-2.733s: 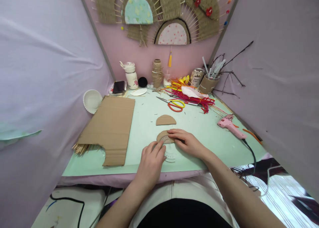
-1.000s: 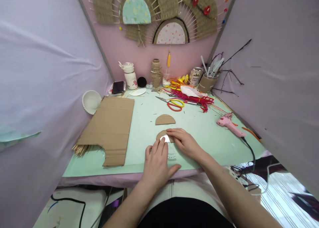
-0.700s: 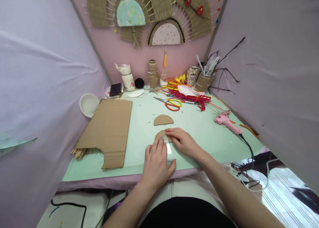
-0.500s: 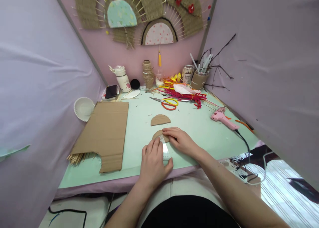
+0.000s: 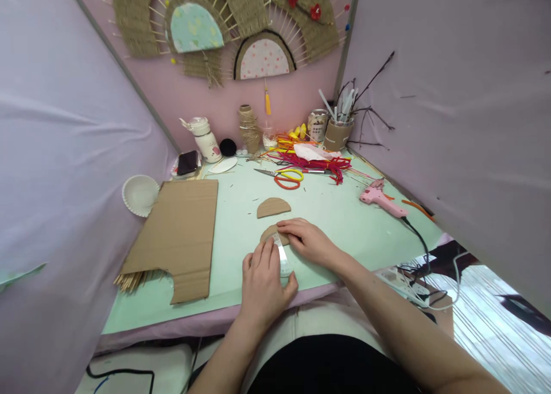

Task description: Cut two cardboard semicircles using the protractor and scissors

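A clear plastic protractor [image 5: 284,263] lies partly over a small cardboard half-circle [image 5: 269,231] near the table's front edge. My left hand [image 5: 263,276] is closed on the protractor, fingers bent over its upper part and thumb at its near edge. The fingers cover much of it. My right hand [image 5: 307,242] grips the right side of the half-circle, fingertips on top and thumb by the near edge. Just beyond lies a second cardboard half-circle [image 5: 274,208], touched by neither hand.
On the left, a cardboard sheet [image 5: 181,233] lies over thin sticks [image 5: 131,280]. Scissors [image 5: 286,178] and red strips [image 5: 321,165] lie farther back. A pink glue gun [image 5: 383,201] rests at right. A bottle [image 5: 205,141] and twine spool [image 5: 248,128] stand behind.
The protractor has turned and slid under my left hand, which has spread and shifted over it. My right hand stays on the half-circle. The whole view has swung to the right.
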Motion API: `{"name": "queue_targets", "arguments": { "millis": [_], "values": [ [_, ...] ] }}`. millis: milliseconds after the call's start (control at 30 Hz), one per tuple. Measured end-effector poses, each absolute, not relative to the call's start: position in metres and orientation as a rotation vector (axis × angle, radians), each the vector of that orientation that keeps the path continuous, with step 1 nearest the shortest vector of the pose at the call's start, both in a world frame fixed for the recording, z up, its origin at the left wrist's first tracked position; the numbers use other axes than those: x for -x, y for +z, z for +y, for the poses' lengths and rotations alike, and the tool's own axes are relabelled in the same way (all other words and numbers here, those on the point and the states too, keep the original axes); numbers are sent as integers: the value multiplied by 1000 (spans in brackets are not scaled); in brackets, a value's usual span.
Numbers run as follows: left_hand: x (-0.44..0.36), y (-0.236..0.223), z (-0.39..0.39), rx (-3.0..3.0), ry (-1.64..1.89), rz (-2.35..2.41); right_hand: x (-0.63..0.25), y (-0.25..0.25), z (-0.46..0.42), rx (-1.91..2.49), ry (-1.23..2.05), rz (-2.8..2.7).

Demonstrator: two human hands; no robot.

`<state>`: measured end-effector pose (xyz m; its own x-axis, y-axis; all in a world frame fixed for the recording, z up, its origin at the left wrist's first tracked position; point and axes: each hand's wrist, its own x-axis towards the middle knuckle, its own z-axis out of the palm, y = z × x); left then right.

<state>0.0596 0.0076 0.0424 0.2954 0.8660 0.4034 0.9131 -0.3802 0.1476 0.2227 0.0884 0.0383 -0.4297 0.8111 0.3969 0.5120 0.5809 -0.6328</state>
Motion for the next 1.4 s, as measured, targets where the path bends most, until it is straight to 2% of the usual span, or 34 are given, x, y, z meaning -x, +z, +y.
{"name": "queue_targets", "arguments": {
  "millis": [367, 733, 1133, 1400],
  "values": [
    [-83, 43, 3, 2385, -506, -1803, -224, 37, 86, 1032, 550, -2156],
    [-104, 53, 7, 2386, 41, -1898, -225, 31, 87, 1021, 511, -2261],
    [-100, 53, 7, 2393, -44, -1923, -224, 29, 88, 1041, 515, -2194],
    [-97, 56, 7, 2433, 38, -1874, -223, 29, 88, 1047, 525, -2154]
  ]
}}
